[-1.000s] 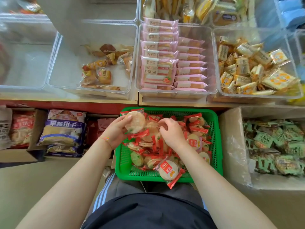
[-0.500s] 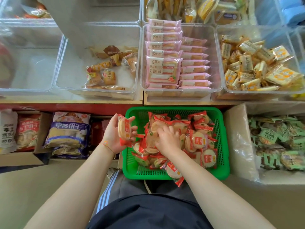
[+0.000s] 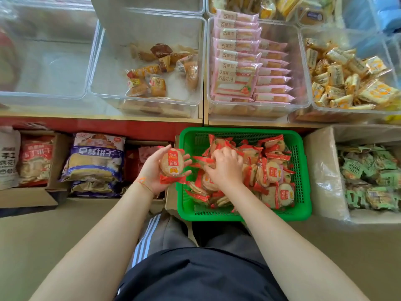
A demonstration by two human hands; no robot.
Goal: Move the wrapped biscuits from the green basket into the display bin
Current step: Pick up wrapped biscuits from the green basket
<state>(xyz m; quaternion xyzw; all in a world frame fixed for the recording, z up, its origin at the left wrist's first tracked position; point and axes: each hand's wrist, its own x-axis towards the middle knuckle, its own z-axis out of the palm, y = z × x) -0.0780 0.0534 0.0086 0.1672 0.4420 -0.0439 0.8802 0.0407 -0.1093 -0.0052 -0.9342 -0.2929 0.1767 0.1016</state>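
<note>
I see a row of clear, hard plastic display bins [image 3: 149, 61] on the shelf above, and just below it the green basket [image 3: 303, 170] of perforated plastic, heaped with round wrapped biscuits [image 3: 271, 170] in glossy red-edged film. My left hand [image 3: 156, 172], just left of the basket, has its grip curled round one flat biscuit pack [image 3: 172, 162], while my right hand [image 3: 225, 168] lies knuckles-up in the pile, its grip bent over crinkled wrappers.

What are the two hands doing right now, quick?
Left hand: holding a wrapped biscuit beside the green basket.
Right hand: down in the biscuit pile; grip cannot be told.
</note>
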